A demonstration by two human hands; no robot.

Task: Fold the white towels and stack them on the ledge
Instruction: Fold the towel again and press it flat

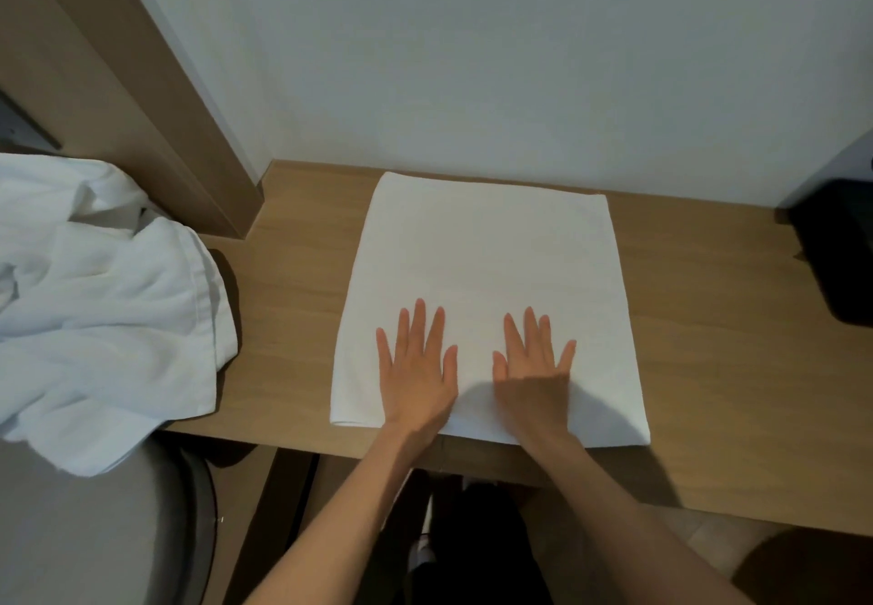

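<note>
A pale wall [472, 37] and a wooden ledge [283, 302] fill the frame. At centre lies a white towel [486, 264], folded to a flat rectangle, its far edge near the wall and its near edge at the ledge's front lip. From my remote station I see both of the person's hands flat on the towel's lower half: the left hand [415, 368] left of centre, the right hand [534, 370] just beside it, fingers straight and spread, gripping nothing, palms on the cloth. At the left of the frame a heap of unfolded white towels [104, 302] spills past the ledge's end over what looks like a grey chair [94, 533]. A dark object [836, 254] sits at the right edge. I judge the step to be smoothing before the next fold. To do it well, I would sweep the palms outward toward the side edges, keep pressure even so the layers do not skew, and check that the corners line up before lifting an edge. A hard pull toward the bottom of the frame could drag the towel off the lip.
</note>
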